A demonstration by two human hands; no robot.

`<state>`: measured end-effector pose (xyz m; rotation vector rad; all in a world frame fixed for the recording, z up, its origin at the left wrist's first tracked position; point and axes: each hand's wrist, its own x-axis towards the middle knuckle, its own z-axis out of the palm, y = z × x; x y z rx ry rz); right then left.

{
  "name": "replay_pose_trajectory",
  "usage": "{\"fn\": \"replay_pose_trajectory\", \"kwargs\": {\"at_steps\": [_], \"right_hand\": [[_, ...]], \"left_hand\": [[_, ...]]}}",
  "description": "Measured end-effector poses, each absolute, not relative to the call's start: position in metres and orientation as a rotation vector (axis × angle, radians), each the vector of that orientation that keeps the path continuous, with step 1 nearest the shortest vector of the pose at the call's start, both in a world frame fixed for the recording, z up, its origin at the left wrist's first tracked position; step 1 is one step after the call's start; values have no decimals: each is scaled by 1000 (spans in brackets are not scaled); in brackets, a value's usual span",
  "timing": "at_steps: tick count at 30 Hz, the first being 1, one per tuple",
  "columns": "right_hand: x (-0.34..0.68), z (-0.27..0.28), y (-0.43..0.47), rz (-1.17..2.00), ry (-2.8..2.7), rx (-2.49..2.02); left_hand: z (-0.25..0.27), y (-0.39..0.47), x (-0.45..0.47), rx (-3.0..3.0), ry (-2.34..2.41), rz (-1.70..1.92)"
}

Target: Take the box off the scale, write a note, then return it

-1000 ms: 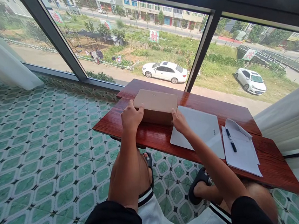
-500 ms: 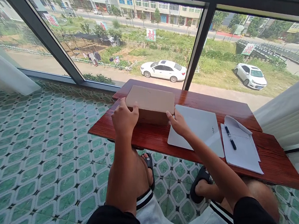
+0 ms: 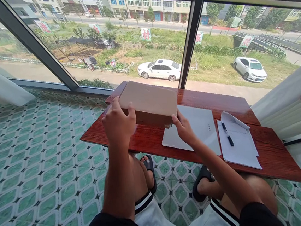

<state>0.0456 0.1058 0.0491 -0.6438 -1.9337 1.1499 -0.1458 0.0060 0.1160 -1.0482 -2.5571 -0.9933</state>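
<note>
Count: two hands are showing, left hand (image 3: 117,119) and right hand (image 3: 183,125). One cardboard box (image 3: 149,99) is showing. One table (image 3: 273,151), one laptop (image 3: 194,130) and one pen (image 3: 227,134) are showing too. Paper sheets (image 3: 237,154) are overlapping, so I'm not getting a number. Two slippers are showing, left slipper (image 3: 148,161) and right slipper (image 3: 204,172). Two curtains are hanging, left curtain (image 3: 0,79) and right curtain (image 3: 296,81). Outside, two nearer white cars are sitting, centre car (image 3: 159,70) and right-hand car (image 3: 250,68). Five lettered signs (image 3: 145,34) are standing.
</note>
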Motion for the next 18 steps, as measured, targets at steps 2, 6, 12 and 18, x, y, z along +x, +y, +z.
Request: {"fn": "replay_pose_trajectory", "kwargs": {"at_steps": [2,6,12,18], "right_hand": [[52,50,105,1152,-1929,-659],[69,51,105,1163,-1908,-688],[98,49,108,1071,-1877,-759],[124,46,113,989,-1794,-863]], "left_hand": [[118,7,-140,-1057,-2560,-968],[120,11,-128,-1087,-2584,-913],[119,18,-109,-1190,-2566,-897],[117,23,-89,-1336,-2548,-906]]}}
